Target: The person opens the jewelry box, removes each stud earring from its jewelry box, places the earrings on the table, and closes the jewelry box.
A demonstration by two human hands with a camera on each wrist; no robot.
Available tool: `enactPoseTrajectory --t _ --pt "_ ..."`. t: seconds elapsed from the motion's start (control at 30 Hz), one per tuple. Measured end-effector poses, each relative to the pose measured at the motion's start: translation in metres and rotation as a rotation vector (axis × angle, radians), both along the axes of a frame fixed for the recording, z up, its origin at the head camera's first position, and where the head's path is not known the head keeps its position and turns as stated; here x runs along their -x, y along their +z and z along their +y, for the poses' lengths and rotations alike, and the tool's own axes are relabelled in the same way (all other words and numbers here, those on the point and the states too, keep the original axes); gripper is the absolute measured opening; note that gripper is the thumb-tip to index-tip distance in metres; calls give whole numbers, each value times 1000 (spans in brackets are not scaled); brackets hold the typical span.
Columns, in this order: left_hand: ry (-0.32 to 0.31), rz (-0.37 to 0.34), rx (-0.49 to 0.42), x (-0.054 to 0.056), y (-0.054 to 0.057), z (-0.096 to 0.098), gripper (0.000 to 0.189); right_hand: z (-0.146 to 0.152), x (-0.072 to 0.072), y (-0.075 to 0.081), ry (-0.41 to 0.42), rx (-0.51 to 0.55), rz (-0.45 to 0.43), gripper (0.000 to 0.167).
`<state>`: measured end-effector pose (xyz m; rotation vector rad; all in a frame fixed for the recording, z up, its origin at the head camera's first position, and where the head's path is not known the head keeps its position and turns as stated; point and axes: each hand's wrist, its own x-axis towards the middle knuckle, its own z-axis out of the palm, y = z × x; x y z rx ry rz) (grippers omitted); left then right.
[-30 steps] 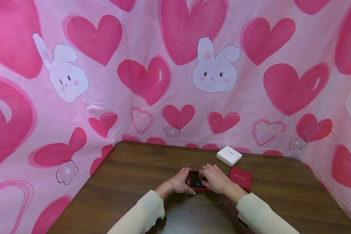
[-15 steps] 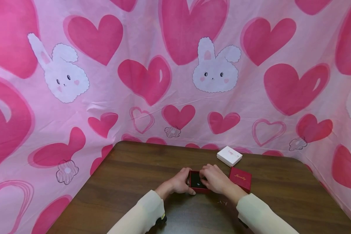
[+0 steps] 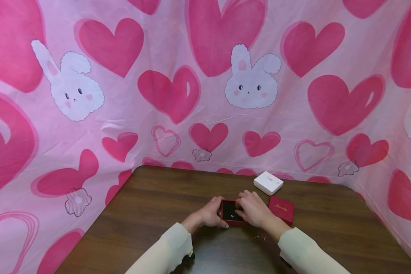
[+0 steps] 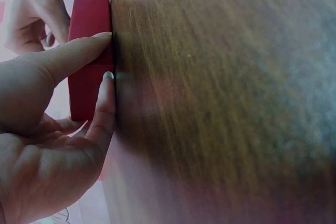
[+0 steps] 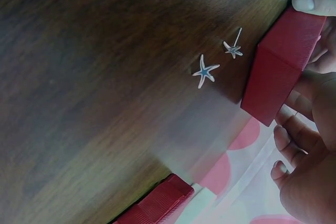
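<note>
My left hand (image 3: 210,213) grips the small red jewelry box (image 3: 235,223) from its left side, its thumb along the front wall. Inside lies a black pad (image 3: 228,207) bearing a little silver star-shaped piece (image 3: 232,216). My right hand (image 3: 252,207) dips bent fingertips into the box's right half; the right wrist view hides those tips behind the wall, so I cannot tell what they hold. On the tabletop in front of the box are two starfish stud earrings, one flat starfish (image 5: 203,72) and one starfish with its post (image 5: 232,50) showing.
The red lid (image 3: 281,207) with gold lettering lies right of the box, beside my right wrist. Behind it sits a flat white box (image 3: 268,182). A pink cloth (image 3: 209,110) printed with hearts and rabbits hangs around the back of the wooden table (image 3: 157,198).
My right hand has shifted slightly right and away from me over the box, baring a bit more of the black pad. The left hand and the box stay in place.
</note>
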<state>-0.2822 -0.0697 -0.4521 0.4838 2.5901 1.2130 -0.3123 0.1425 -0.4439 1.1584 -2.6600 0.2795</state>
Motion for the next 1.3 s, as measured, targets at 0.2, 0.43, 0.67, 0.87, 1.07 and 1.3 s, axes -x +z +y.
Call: enactPoseTrajectory --t 0.2,0.43,0.67,0.87,1.07,1.3 --pt "-2 4 5 0 -1 0 72 1 1 -1 10 -7 -14 9" --pt "-2 -11 1 0 -1 0 73 2 0 -1 24 -12 -25 8" --pt "2 9 8 0 0 1 74 3 -3 0 -7 13 16 9" --pt "3 8 4 0 0 1 73 2 -4 -1 -36 11 -2 9" --pt "2 -1 -3 0 -1 0 73 2 -3 -4 -44 7 -23 8" --pt "4 -2 6 -1 0 0 73 3 -3 -4 -49 9 -23 8"
